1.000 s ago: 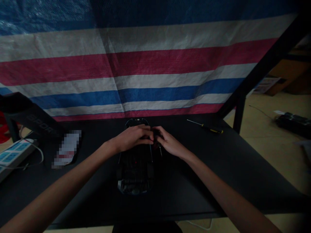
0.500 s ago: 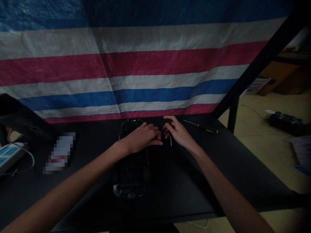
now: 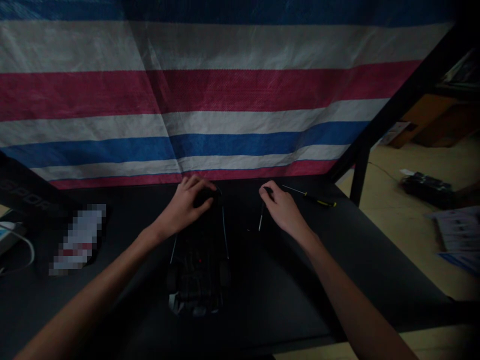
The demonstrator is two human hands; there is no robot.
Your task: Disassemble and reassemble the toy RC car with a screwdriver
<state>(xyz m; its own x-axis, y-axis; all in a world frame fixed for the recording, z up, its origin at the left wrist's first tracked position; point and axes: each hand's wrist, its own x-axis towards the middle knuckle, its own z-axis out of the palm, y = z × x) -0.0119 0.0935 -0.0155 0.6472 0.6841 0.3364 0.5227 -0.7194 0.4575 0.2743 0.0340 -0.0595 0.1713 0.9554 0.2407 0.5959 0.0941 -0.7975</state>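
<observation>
A dark toy car lies lengthwise on the black table, with wheels at its near end and a small red spot in its middle. My left hand grips the car's far end, thumb and fingers curved around it, hiding that part. To the right, my right hand is closed around a small screwdriver, its thin shaft pointing down toward the tabletop. Most of its handle is hidden in my fingers. On the table between car and screwdriver lies a tiny light speck, too small to name.
Beyond my right hand lies a black-and-yellow screwdriver. A blurred-out pale object rests at the left, near a white power strip. A striped tarp hangs behind the table. A dark frame post stands at the right.
My left hand has moved left, from over the car's right side onto its far end. My right hand has closed more around the screwdriver and shifted slightly right. The view has shifted a little.
</observation>
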